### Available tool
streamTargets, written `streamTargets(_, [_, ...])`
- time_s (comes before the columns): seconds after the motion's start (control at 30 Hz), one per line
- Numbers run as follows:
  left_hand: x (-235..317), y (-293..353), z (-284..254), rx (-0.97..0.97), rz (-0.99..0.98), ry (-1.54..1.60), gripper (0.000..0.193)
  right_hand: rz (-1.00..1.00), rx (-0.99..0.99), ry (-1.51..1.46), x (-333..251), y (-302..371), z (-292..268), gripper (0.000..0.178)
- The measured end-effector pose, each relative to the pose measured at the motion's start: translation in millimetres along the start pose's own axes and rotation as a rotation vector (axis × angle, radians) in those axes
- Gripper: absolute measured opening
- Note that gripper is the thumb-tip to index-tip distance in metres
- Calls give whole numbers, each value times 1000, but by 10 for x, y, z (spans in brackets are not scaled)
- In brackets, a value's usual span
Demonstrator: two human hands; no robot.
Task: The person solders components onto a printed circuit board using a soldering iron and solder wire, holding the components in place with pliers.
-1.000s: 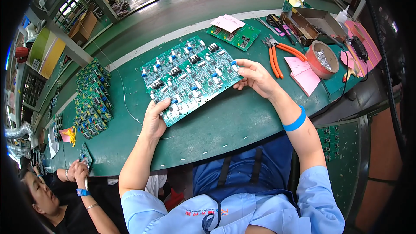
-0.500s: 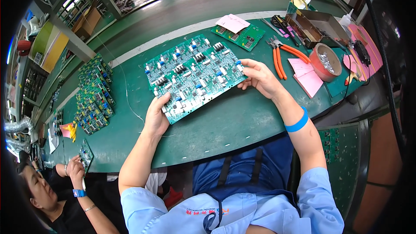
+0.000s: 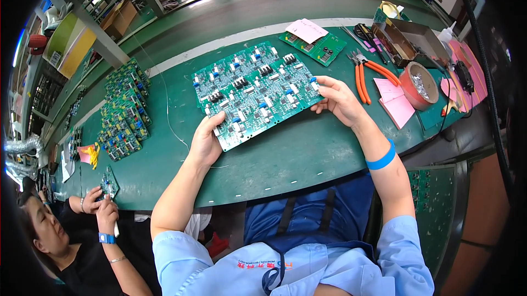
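Note:
A large green circuit board panel, crowded with white, blue and black parts, is held tilted above the bench by its two ends. My left hand grips its near left corner, the thumb lying on top. At the right end, my right hand pinches the edge between thumb and fingers; some fingertips are hidden beneath. Behind it shows another populated board, partly covered by the held panel. A blue band circles my right forearm.
To the right lie orange-handled cutters, pink paper slips, a round tape roll and a metal tray. Green boards under paper sit behind. Rows of boards stand at left. A co-worker handles a small board at lower left.
The bench and its things have shifted slightly right in view. Both my hands keep their hold on the panel. The co-worker's hands have moved a little around the small board.

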State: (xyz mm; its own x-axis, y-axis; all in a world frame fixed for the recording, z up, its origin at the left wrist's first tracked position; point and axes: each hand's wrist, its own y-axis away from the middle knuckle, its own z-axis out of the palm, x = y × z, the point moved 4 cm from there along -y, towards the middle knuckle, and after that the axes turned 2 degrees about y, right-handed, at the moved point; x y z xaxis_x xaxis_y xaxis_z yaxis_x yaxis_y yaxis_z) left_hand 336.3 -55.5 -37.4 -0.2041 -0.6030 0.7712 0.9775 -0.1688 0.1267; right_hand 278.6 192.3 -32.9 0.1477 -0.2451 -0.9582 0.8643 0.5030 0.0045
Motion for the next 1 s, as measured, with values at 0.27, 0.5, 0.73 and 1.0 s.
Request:
streamTargets(0.27, [16, 19, 79, -13, 0, -79, 35, 0, 7, 1, -4, 4, -24, 37])
streamTargets(0.5, [115, 70, 116, 31, 44, -310, 32, -146, -55, -144, -41, 18, 7, 40])
streamTargets(0.73, [142, 138, 192, -9, 140, -456, 31, -221, -151, -178, -75, 69, -34, 38])
streamTargets(1.0, [185, 451, 661, -410, 1270, -1662, 23, 220, -51, -489, 86, 57, 141, 64])
